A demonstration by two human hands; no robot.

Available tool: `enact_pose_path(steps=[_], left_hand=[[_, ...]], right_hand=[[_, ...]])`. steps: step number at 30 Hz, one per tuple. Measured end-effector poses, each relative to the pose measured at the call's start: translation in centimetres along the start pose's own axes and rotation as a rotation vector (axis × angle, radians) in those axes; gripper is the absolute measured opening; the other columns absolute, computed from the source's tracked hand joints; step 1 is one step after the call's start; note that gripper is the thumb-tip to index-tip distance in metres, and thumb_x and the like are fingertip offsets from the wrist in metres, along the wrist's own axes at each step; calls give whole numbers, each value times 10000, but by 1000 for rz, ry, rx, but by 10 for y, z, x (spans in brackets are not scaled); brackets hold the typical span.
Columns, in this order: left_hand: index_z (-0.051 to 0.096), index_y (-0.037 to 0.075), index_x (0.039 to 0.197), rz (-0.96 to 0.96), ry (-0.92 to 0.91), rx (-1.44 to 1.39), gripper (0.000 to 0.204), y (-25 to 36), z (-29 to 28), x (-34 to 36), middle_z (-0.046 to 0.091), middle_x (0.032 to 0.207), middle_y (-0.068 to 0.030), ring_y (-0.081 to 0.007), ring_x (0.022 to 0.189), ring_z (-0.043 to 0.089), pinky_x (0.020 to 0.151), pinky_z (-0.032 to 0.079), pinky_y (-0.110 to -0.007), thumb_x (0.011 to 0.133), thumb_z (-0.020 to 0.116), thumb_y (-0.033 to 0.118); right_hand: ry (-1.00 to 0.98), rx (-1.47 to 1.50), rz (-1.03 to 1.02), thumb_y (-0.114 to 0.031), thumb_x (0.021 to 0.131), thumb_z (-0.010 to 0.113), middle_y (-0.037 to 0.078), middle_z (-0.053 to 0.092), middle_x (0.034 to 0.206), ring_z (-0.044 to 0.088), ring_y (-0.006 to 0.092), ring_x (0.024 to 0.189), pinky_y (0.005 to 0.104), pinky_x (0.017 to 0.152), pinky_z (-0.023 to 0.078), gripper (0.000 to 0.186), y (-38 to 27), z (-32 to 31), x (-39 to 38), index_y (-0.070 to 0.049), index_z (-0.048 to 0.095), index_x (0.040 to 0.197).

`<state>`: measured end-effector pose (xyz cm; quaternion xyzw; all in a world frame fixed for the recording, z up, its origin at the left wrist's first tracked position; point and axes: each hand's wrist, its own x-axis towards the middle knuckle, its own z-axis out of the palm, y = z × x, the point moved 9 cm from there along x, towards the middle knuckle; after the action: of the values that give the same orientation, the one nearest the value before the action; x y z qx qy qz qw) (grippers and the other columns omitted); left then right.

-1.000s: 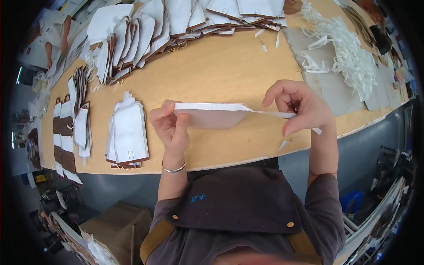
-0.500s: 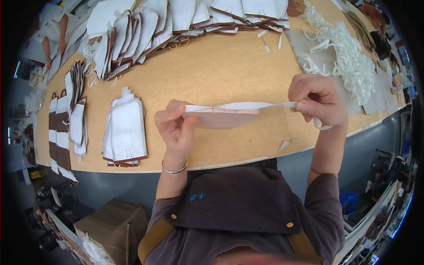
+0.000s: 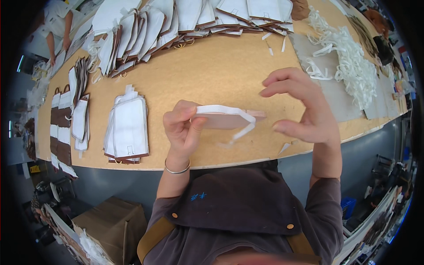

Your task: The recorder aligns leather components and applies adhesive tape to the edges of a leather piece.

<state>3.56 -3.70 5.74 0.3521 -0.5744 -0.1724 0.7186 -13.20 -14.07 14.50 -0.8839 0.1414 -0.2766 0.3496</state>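
Observation:
My left hand (image 3: 182,128) pinches the left end of a flat tan piece (image 3: 223,119) held edge-on above the wooden table (image 3: 207,75). A white strip (image 3: 229,115) runs along the piece's top edge and curls down loose at its right end. My right hand (image 3: 304,108) hovers at the right end of the piece with fingers spread, touching nothing that I can see. A silver bangle sits on my left wrist.
A stack of white flat pieces (image 3: 128,128) lies to the left of my hands. Rows of similar pieces (image 3: 176,17) line the far edge. A heap of white strips (image 3: 353,62) rests on a grey mat at the right. A cardboard box (image 3: 110,221) stands on the floor.
My right hand let go of the strip's end and opened its fingers. The strip, stretched straight before, now curls down at the right. The piece stays in my left hand.

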Motion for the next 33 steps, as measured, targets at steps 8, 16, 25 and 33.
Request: enact_pose_path(steps=[8, 16, 25, 33], left_hand=[[432, 76, 1087, 30, -80, 22, 362, 10, 17, 4, 525, 837, -104, -140, 683, 508, 582, 424, -237, 797, 594, -67], [428, 75, 1056, 29, -9, 19, 317, 6, 4, 0, 541, 830, -107, -147, 712, 522, 592, 425, -232, 811, 602, -26], [386, 110, 1110, -10, -37, 40, 345, 5, -4, -2, 557, 847, -111, -162, 737, 539, 634, 445, -252, 841, 582, 20], [370, 145, 1135, -53, -26, 36, 365, 1, -9, -4, 563, 854, -117, -178, 738, 548, 672, 457, -285, 854, 571, 28]], right_hand=[[1, 74, 14, -10, 636, 697, 78, 588, 932, 559, 193, 873, 302, 736, 437, 182, -10, 33, 15, -37, 604, 791], [-255, 818, 438, -64, 779, 619, -17, 537, 655, 458, 28, 530, 187, 472, 330, 86, 6, 24, -12, -17, 549, 766], [-172, 879, 543, -93, 823, 558, -37, 465, 538, 373, 13, 448, 174, 410, 274, 118, 60, 34, -43, -18, 545, 732], [-64, 1044, 574, -104, 809, 553, -10, 472, 531, 386, 37, 430, 191, 402, 300, 147, 71, 54, -49, -23, 536, 687]])
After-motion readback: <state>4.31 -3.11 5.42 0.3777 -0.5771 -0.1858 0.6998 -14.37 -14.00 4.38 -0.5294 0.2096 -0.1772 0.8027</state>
